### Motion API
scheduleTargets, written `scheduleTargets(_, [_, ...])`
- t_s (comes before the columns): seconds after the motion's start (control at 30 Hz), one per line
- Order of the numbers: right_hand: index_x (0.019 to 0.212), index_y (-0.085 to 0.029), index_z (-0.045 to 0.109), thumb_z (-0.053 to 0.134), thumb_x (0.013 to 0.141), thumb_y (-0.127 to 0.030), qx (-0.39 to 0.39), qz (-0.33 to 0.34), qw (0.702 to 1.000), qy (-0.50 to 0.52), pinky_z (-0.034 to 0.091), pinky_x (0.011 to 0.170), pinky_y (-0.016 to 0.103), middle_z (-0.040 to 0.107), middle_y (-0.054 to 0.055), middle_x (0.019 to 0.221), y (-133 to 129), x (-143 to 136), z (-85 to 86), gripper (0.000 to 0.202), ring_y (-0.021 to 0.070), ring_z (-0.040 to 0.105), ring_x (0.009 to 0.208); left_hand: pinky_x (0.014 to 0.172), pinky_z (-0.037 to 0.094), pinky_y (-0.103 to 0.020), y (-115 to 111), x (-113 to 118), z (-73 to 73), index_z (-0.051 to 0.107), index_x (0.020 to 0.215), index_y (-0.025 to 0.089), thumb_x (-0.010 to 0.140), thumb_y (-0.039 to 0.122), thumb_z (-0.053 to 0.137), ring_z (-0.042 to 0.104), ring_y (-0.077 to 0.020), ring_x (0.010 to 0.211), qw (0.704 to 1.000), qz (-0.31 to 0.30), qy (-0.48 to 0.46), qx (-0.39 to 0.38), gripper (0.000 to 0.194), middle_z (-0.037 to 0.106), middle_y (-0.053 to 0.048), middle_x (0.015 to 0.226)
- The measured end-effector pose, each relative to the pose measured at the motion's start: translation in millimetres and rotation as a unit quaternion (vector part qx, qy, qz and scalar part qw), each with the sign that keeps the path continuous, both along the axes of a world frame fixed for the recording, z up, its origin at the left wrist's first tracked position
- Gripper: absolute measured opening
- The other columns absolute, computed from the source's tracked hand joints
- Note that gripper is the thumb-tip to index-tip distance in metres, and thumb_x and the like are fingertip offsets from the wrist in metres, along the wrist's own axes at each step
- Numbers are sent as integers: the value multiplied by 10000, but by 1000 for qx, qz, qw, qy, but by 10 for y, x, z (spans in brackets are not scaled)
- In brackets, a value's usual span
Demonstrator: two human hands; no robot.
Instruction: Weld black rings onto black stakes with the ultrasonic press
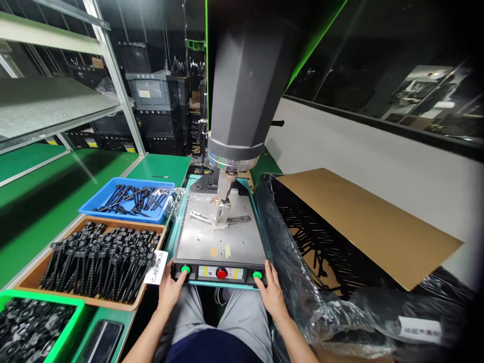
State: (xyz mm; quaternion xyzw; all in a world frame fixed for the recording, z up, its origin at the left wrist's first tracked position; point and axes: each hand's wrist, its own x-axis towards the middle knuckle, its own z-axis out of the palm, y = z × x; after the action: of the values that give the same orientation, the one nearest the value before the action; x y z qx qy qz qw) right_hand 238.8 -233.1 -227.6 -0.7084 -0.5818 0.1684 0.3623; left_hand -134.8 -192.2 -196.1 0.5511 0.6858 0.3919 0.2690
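My left hand [172, 285] rests at the front left corner of the machine base, its thumb on the left green button [185, 270]. At the front right corner, my right hand [273, 291] has its thumb at the right green button [257, 275] and its fingers spread along the side. Neither hand holds anything. Between them sits a red button [221, 273] on the front panel. Behind it, on the metal plate [204, 247], stands a small fixture [221, 216] with the machine's metal tip [226, 185] down over it. Any part inside the fixture is too small to make out.
To the left are a blue tray [83, 207] and an orange-brown tray [28, 282] of black parts, a green bin [80, 305] and a phone [103, 343]. Cardboard [370, 222] partly covers a plastic-lined box [302, 282] of black parts at right. The machine head [242, 91] hangs above the plate.
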Motion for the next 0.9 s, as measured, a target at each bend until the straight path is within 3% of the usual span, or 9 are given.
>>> scheduleTargets(0.27, [1530, -250, 228, 466, 904, -537, -4, -10, 1000, 14, 300, 1135, 504, 273, 116, 1557, -7, -24, 17, 728, 305, 279, 1427, 1180, 205, -392, -23, 55, 115, 517, 1282, 190, 771, 505, 625, 392, -271, 1370, 998, 26, -60, -9, 610, 526, -123, 1381])
scheduleTargets(0.43, [1463, -220, 400, 493, 873, -574, 31, -33, 998, 32, 360, 1098, 512, 412, 139, 1473, 22, -34, 99, 694, 319, 402, 1358, 1185, 187, -385, -35, 74, 157, 526, 1282, 174, 761, 493, 642, 371, -273, 1386, 997, 27, -78, -10, 621, 502, -139, 1414])
scheduleTargets(0.57, [1130, -164, 695, 520, 856, -590, 120, -80, 989, 23, 420, 1052, 482, 516, 171, 1364, 147, -188, 483, 535, 321, 525, 1231, 1179, 203, -388, -21, 67, 185, 540, 1277, 183, 739, 478, 669, 381, -282, 1381, 995, 38, -93, -27, 628, 509, -135, 1416])
scheduleTargets(0.63, [1101, -166, 699, 533, 872, -531, 163, -71, 984, 26, 425, 1046, 466, 553, 167, 1323, 288, -356, 732, 461, 300, 547, 1202, 1174, 219, -398, -38, 103, 218, 541, 1281, 176, 738, 463, 672, 391, -292, 1374, 994, 49, -91, -32, 628, 520, -140, 1405])
scheduleTargets(0.73, [1174, -160, 650, 555, 877, -443, 180, 5, 981, 73, 428, 1041, 445, 617, 154, 1248, 621, -669, 1039, 422, 269, 566, 1178, 1169, 234, -441, -126, 242, 330, 489, 1342, 135, 768, 419, 639, 372, -311, 1381, 997, 58, -44, 5, 658, 470, -178, 1437])
scheduleTargets(0.83, [1252, -159, 586, 592, 841, -412, 159, 41, 976, 146, 422, 1037, 442, 592, 146, 1299, 1042, -965, 1220, 483, 262, 557, 1190, 1181, 200, -471, -231, 445, 498, 481, 1364, 153, 795, 342, 616, 277, -306, 1429, 994, 2, 0, 106, 614, 381, -158, 1505])
scheduleTargets(0.9, [1252, -163, 571, 636, 791, -406, 145, 41, 968, 200, 408, 1038, 453, 598, 146, 1293, 1307, -1124, 1301, 525, 269, 561, 1183, 1184, 191, -482, -249, 571, 595, 535, 1324, 193, 784, 297, 637, 264, -305, 1434, 988, -53, -23, 144, 559, 410, -128, 1492])
